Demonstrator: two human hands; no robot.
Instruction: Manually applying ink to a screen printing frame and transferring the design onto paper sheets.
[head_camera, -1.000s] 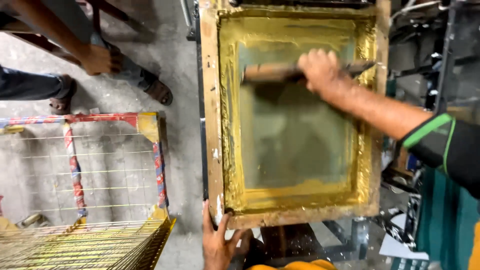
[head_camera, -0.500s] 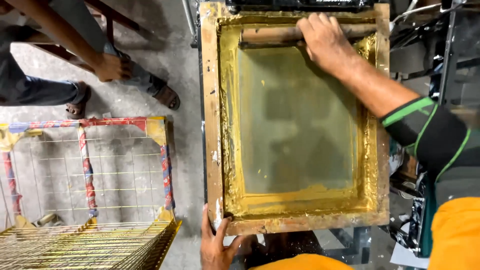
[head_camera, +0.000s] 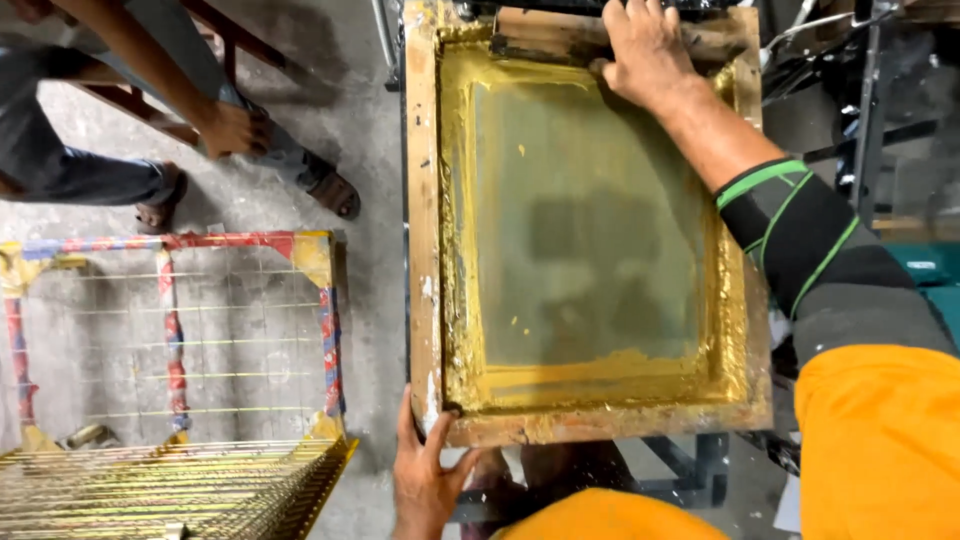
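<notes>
The right hand (head_camera: 648, 50) was closed around the wooden squeegee (head_camera: 560, 35) at the far end of the yellow-inked screen frame (head_camera: 425, 250), pressing it down, while the left hand (head_camera: 428, 478) gripped the frame's near corner, steadying it.

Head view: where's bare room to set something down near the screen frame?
Bare concrete floor lies between the screen frame and the taped wire rack, narrow. Crowded: another person's feet at upper left, left hand on the frame's near corner, right hand on the squeegee, machinery to the right.
</notes>
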